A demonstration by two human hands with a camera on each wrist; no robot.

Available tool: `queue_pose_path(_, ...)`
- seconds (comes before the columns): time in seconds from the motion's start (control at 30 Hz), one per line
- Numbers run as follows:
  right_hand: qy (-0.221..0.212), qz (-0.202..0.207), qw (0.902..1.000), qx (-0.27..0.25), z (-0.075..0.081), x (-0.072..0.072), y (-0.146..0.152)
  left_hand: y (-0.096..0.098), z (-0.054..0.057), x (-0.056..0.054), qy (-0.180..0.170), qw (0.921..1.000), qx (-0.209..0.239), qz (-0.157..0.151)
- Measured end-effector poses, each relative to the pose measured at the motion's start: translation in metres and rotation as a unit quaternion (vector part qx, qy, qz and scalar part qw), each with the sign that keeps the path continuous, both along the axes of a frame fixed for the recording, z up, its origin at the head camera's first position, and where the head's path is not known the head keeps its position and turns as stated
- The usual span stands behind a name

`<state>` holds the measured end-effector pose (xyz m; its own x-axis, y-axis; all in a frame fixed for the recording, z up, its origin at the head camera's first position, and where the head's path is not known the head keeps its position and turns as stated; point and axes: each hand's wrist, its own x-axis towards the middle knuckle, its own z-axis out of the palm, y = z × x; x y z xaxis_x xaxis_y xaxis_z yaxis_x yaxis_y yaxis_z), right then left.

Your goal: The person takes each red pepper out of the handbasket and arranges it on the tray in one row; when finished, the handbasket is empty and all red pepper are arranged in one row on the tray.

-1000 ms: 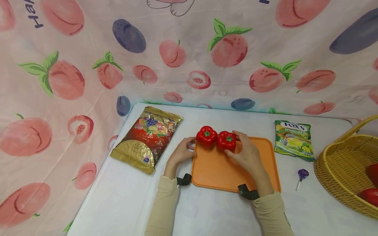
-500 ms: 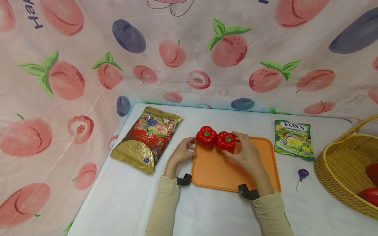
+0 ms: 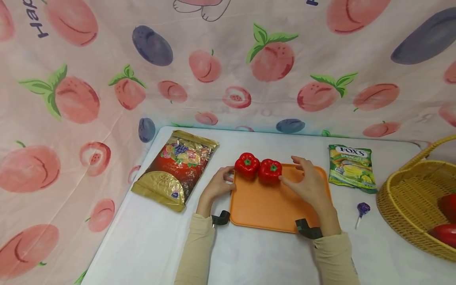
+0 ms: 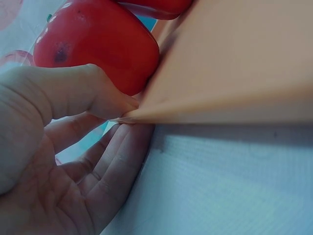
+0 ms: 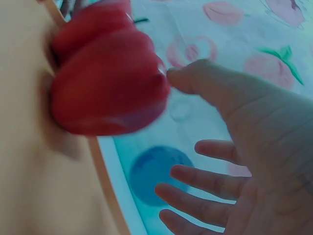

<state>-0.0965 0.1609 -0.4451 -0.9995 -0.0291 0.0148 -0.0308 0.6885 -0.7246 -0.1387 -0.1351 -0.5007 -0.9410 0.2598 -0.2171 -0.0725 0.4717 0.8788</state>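
Two red bell peppers stand side by side at the back left of an orange tray (image 3: 270,206), stems up: a left pepper (image 3: 247,165) and a right pepper (image 3: 269,171). My left hand (image 3: 216,186) pinches the tray's left edge beside the left pepper; in the left wrist view the thumb lies on top of the rim and the fingers (image 4: 120,161) under it. My right hand (image 3: 308,182) is just right of the right pepper with its fingers spread and nothing held. In the right wrist view its thumb (image 5: 195,81) points at that pepper.
A red and gold fruit-printed bag (image 3: 176,170) lies left of the tray. To the right are a green FOX'S candy bag (image 3: 352,168), a purple lollipop (image 3: 363,209) and a wicker basket (image 3: 395,213) with red items inside. A fruit-patterned cloth (image 3: 213,95) hangs behind.
My right hand has let go of the right pepper and moved off to the right, its fingers spreading. My left hand keeps its place at the tray's edge. The head view has shifted slightly.
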Motion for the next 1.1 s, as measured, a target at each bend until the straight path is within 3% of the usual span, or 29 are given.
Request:
queue_pose_path(0.33,0.028,-0.062,0.9975,-0.018,0.018,0.009,0.049,-0.001,0.001,0.000,0.003,1.0000,-0.005,-0.002)
queue_pose_path(0.57,0.034,-0.166,0.9854,-0.017,0.025,0.018,0.085,-0.003,-0.001,0.001,0.000,0.9999,-0.008,0.007)
queue_pose_path(0.7,0.034,-0.247,0.9679,-0.032,0.026,0.027,0.104,-0.004,-0.002,0.002,-0.002,0.9999,-0.009,0.008)
queue_pose_path(0.93,0.001,-0.375,0.9255,-0.056,0.027,0.044,0.138,-0.003,-0.002,0.004,-0.001,1.0000,-0.003,0.004)
queue_pose_path(1.1,0.045,-0.450,0.8911,-0.038,0.026,0.059,0.159,-0.002,-0.002,0.003,-0.001,1.0000,-0.004,0.002)
